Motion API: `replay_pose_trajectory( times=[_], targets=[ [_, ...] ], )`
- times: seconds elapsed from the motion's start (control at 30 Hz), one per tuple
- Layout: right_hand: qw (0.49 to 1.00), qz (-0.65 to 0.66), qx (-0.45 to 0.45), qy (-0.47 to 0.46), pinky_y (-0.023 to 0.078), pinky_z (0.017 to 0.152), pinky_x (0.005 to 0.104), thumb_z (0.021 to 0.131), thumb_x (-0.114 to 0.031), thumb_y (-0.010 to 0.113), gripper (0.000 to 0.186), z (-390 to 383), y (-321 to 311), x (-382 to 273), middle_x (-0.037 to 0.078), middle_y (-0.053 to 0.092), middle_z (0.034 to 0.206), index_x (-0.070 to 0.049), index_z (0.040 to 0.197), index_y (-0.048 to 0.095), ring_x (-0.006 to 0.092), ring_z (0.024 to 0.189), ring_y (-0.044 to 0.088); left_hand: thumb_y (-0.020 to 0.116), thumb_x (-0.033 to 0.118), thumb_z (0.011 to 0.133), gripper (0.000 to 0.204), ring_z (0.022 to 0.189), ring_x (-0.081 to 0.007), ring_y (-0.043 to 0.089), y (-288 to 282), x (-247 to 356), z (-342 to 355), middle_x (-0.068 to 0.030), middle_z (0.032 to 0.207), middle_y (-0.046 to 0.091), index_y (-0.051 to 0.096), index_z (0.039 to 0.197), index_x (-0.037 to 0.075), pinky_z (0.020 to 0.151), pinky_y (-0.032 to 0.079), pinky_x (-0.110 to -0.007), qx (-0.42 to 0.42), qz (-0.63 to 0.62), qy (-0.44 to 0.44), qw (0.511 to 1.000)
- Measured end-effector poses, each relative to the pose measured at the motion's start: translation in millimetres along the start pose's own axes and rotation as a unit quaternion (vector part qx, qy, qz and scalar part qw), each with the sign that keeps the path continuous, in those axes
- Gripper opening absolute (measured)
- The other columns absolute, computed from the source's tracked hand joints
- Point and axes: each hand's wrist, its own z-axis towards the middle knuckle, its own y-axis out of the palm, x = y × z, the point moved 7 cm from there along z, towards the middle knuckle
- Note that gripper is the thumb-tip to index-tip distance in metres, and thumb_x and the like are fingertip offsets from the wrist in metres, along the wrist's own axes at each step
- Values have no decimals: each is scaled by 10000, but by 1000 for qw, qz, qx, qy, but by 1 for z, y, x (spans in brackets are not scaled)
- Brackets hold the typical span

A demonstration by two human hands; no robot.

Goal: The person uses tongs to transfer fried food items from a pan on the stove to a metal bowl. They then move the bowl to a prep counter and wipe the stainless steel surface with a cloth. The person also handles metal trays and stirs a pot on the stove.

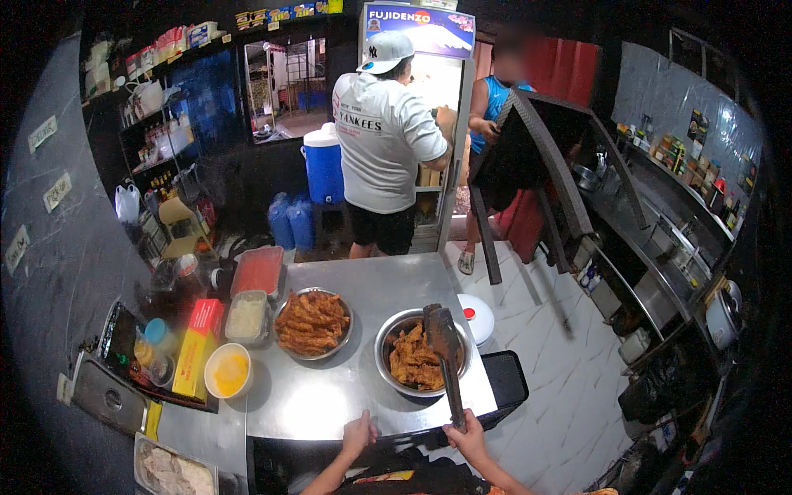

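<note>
My right hand point(467, 439) grips the handle of long dark tongs point(445, 355), whose broad head rests over a steel bowl of fried, browned pieces point(412, 355). My left hand point(360, 433) is at the steel table's point(289, 412) front edge, fingers curled, with no object visible in them. Another round steel dish point(313, 324) holds long fried pieces. To its left are a white bowl of yellow liquid point(228, 371), a tub of white contents point(247, 318), a tub of red contents point(256, 271) and a long yellow-red box point(198, 351).
A person in white point(379, 148) stands at an open upright fridge point(417, 22). Another person in blue point(499, 91) carries dark furniture point(561, 198) over the tiled floor point(569, 371). A blue cooler point(324, 169) stands behind. A counter with shelves point(685, 190) runs along the right.
</note>
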Motion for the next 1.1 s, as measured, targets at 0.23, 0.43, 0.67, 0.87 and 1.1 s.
replay_pose_trajectory(
  times=[0.23,0.43,0.67,0.87,1.1],
  targets=[
    [999,-2,-25,20,310,374,222,763,-109,672,240,-7,20,20,-13,510,569,-30,933,523,43,426,421,375,440,926,589,390,-130,501,-6,2,-2,-70,493,544,567,574,8,381,379,-262,13,-35,23,999],
    [999,-31,-26,15,282,365,203,781,-50,654,188,-15,36,11,-30,485,553,-28,944,565,40,402,405,386,421,933,565,382,-126,471,-11,-14,7,-64,490,534,546,565,23,371,359,-258,12,-90,23,996],
    [1000,8,-21,-2,316,409,210,786,-137,667,165,-25,46,25,-36,516,588,-48,860,549,24,464,418,461,358,919,423,442,-109,476,-7,-10,5,-42,544,531,537,650,40,410,364,-240,16,-129,58,990],
    [999,-1,-43,26,325,431,210,798,-143,650,155,-34,54,35,-35,506,586,-41,848,544,29,477,424,450,259,933,300,494,-111,481,-9,-19,9,-26,603,524,545,758,34,470,388,-245,11,-219,92,971],
    [1000,-6,-25,18,327,426,207,784,-125,657,136,-44,57,30,-47,500,590,-72,852,552,29,467,418,423,221,942,259,538,-102,509,-30,10,4,-48,669,556,566,896,11,500,414,-246,95,-201,130,966]
  ],
)
